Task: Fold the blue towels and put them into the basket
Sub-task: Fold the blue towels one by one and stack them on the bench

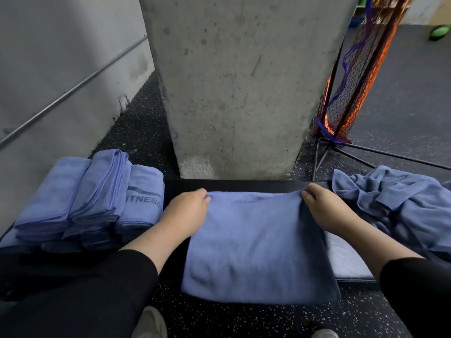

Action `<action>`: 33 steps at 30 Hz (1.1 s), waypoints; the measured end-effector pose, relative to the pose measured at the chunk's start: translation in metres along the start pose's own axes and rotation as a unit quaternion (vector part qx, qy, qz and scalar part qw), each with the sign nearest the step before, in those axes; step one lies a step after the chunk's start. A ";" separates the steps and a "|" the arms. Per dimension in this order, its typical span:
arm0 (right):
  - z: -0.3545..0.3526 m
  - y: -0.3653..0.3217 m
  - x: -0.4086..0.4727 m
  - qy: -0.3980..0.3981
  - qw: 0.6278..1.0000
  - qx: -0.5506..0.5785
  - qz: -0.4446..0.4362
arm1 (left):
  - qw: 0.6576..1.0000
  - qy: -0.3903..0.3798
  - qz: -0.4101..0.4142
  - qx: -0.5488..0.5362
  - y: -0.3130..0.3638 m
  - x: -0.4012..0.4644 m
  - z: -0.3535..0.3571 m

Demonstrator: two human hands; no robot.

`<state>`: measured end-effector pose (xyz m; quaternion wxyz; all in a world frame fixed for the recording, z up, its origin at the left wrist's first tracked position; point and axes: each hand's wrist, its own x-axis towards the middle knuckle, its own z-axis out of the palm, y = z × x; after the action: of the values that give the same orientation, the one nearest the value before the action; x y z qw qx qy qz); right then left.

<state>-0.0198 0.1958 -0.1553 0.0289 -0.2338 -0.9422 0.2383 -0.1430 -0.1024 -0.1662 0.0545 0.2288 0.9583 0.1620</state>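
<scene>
Task status: partly complete, judging by how the cloths are lying. A stack of folded towels (87,201) is sitting at the left edge of the frame, with several folded pieces leaning side by side and one showing printed lettering. An unfolded heap of towels (400,206) is lying crumpled at the right edge, so more folding is remaining. The basket is not appearing anywhere in the frame, and no towel is showing as placed in one; that step is looking untouched.

The towel in hand (258,245) is occupying the lower centre of the frame, draped over a dark bench (244,185) with its near edge hanging toward the speckled floor (244,320). It is appearing to be already doubled at least once, and another flat blue layer (349,264) is lying under its right side.

Left hand (188,211): it is gripping the far left corner of this towel, fingers curled over the edge at centre left.

Right hand (324,206): it is gripping the far right corner, fingers curled and pinching the cloth at centre right.

Both hands are holding the far edge level just in front of the concrete pillar (239,89), which suggests a fold or a smoothing pull is under way.
</scene>
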 end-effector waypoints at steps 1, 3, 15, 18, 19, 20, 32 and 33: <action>0.001 0.002 0.004 0.008 1.000 0.001 0.010 | 1.000 0.002 -0.016 -0.008 -0.001 0.004 -0.001; 0.002 0.006 0.014 0.015 0.999 0.001 0.030 | 0.999 0.004 -0.042 -0.013 -0.003 0.015 0.000; 0.014 0.012 0.038 0.011 0.995 -0.094 -0.019 | 0.985 0.044 0.025 0.164 0.005 0.044 0.023; 0.015 0.016 0.040 -0.046 0.989 -0.137 -0.034 | 0.983 0.019 0.055 0.176 0.006 0.045 0.023; 0.014 0.015 0.041 -0.059 0.988 -0.141 -0.028 | 0.982 0.012 0.054 0.178 0.007 0.045 0.022; 0.012 0.013 0.042 -0.069 0.988 -0.138 -0.020 | 0.982 0.006 0.052 0.181 0.007 0.044 0.020; -0.046 -0.020 0.013 0.015 0.999 0.028 -0.032 | 0.991 0.000 -0.028 -0.134 0.016 0.023 -0.027; -0.055 -0.023 0.006 0.020 0.998 0.047 -0.038 | 0.986 0.013 -0.026 -0.163 0.016 0.017 -0.038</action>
<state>-0.0259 0.2051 -0.0961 0.0678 -0.2005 -0.9376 0.2758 -0.1586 -0.0922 -0.1259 0.0828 0.1898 0.9252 0.3179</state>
